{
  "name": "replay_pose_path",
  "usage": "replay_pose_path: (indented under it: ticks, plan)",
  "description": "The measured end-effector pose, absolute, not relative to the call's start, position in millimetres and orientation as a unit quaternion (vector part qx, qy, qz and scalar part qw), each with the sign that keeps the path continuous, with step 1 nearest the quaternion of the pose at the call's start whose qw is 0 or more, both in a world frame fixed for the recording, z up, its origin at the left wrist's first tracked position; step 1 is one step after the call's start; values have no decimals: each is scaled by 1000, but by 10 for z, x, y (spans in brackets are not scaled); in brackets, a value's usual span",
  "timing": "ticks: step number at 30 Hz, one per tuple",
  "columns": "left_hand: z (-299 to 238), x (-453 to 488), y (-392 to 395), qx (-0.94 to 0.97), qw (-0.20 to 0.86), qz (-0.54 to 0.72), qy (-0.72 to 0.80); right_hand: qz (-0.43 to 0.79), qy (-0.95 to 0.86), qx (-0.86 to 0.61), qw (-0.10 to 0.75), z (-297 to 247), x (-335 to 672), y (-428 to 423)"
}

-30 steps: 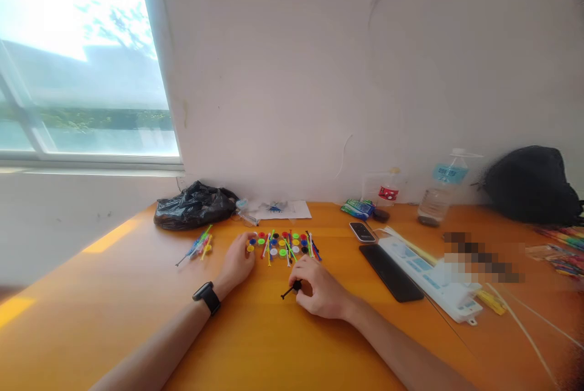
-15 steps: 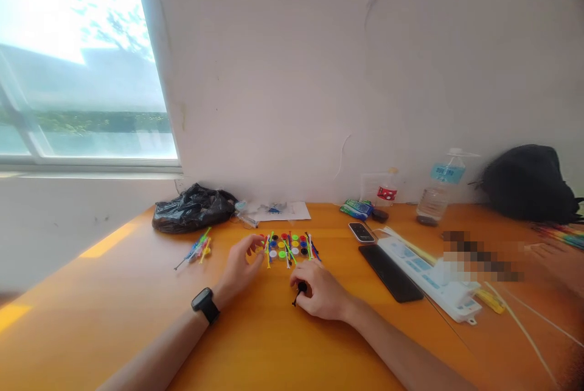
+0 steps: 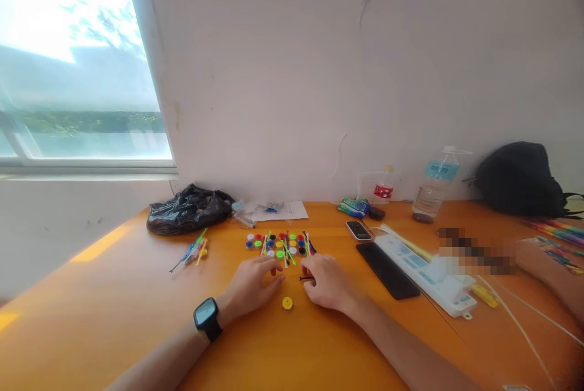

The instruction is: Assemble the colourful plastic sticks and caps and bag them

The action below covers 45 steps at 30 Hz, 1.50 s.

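My left hand hovers low over the table, its fingers curved and thumb apart, with nothing visible between them. In my right hand is a thin black stick with a forked tip; most of it is hidden by the fingers. A round yellow disc lies on the table between and just below the hands. Beyond my fingertips, several coloured discs stand in rows, with thin coloured sticks lying across them. To the left is a small bundle of coloured sticks with a yellow disc at its edge.
A black plastic bag and a white paper lie at the back. On the right are a black phone, a white power strip with cables, bottles and a black bag. Another person's hand rests at far right.
My left hand has drawn back from the disc rows toward me. The yellow disc now shows between the hands. My right hand has shifted slightly right; the black disc there no longer shows.
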State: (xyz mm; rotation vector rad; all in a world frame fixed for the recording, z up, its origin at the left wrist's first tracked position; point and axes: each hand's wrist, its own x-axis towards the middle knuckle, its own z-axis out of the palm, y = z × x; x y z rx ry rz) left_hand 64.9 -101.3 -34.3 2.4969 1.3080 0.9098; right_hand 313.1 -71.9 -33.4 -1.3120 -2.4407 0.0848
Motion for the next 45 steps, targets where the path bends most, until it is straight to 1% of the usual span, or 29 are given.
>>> replay_pose_path:
  ticks: [3,5,11,18,24,31,38,42,45]
  plan:
    - [-365,513,-893,794,43,293,530,9,-869,-457,189,-276,3137,-740]
    - [-391,443,-835,778,35,291,555,7,-873,-446,196,-248,3132,-760]
    - [-505,385,-711,795,12,330,510,28,-870,-438,226,-269,3075,-793]
    - [-568,363,-643,801,11,319,506,19,-862,-442,246,-316,3052,-766]
    - [-600,349,-610,797,20,321,511,33,-871,-425,243,-302,3051,-773]
    - [-591,355,-600,795,27,335,506,26,-872,-439,216,-346,3064,-743]
    - [-522,410,-649,760,88,434,475,12,-866,-444,229,-294,3058,-777]
    - [-474,426,-687,754,121,463,450,14,-864,-431,259,-265,3040,-800]
    - [-480,488,-742,751,202,467,420,19,-871,-387,303,-219,3023,-829]
